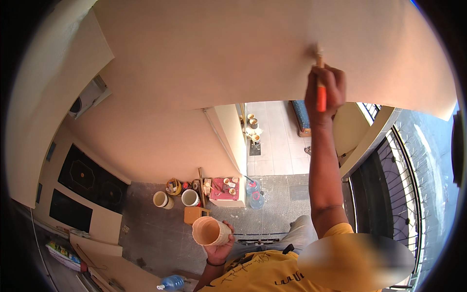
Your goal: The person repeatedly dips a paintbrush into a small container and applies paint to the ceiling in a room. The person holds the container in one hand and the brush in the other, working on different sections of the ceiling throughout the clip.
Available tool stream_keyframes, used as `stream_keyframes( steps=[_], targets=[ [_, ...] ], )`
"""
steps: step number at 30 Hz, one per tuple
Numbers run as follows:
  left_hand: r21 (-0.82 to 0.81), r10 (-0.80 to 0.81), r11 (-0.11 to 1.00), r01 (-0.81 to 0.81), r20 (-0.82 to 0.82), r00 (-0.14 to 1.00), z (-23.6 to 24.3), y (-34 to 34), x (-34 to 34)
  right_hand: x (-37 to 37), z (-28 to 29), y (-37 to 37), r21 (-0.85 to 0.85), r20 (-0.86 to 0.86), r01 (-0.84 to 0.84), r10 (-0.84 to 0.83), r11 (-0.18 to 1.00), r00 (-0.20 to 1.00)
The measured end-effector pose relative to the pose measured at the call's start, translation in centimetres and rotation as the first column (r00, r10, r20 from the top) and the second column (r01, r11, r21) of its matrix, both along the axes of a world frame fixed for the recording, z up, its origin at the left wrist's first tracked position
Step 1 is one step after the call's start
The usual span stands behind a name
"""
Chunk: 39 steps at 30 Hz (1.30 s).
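Observation:
My right hand [327,90] is raised and closed round a paintbrush [321,97] with a red-tipped wooden handle. Its bristles touch the pale peach painted surface [219,53] that spans the top of the view, where a darker smudge shows at the brush. Low in the middle, my left hand [220,247] grips a ribbed cream plastic cup [209,231], held with its mouth upward; the inside is coated peach, and how full it is I cannot tell. My yellow shirt and grey trousers show below.
On the floor below stand several buckets [190,198], an orange stool [195,214], a white block [226,201] with a pink top and pots, and water bottles [257,198]. More pots [253,123] and a blue mattress [299,117] lie through an opening. A dark grille [374,190] runs at right.

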<state>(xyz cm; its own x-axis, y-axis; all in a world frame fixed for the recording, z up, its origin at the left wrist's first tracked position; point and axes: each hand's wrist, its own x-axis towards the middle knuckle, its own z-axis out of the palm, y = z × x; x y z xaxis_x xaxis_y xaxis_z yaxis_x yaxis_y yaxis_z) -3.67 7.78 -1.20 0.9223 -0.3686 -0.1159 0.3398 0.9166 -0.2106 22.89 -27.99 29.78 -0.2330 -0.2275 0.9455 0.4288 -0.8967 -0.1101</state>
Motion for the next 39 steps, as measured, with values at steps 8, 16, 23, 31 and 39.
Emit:
stream_keyframes(
  steps=[8, 16, 23, 31, 39],
  targets=[
    [-0.013, -0.055, 0.998, 0.056, 0.083, 0.995, 0.4, -1.3, 2.3, 3.5, -0.3, 18.8, -0.286, -0.264, -0.51, 0.445, 0.811, 0.856],
    [-0.051, 0.027, 0.998, -0.026, 0.023, 0.999, -1.4, 0.9, 0.6, 3.0, 3.3, 5.2, 0.218, 0.039, -0.74, 0.752, 0.636, 0.658],
    [0.039, 0.056, 0.998, -0.057, 0.031, 0.998, -3.4, 2.6, 0.1, 3.2, 9.7, 2.6, -0.024, 0.134, 0.191, -0.187, 0.981, 0.973],
    [0.014, 0.117, 0.993, -0.118, 0.063, 0.991, -2.2, 2.1, 1.5, 7.2, 11.7, 19.7, -0.36, 0.006, -0.154, 0.167, 0.92, 0.986],
    [0.04, 0.109, 0.993, -0.109, -0.004, 0.994, -2.7, 2.4, -0.7, 6.4, 15.4, 5.3, 0.097, 0.059, -0.903, 0.903, 0.419, 0.425]
  ],
)
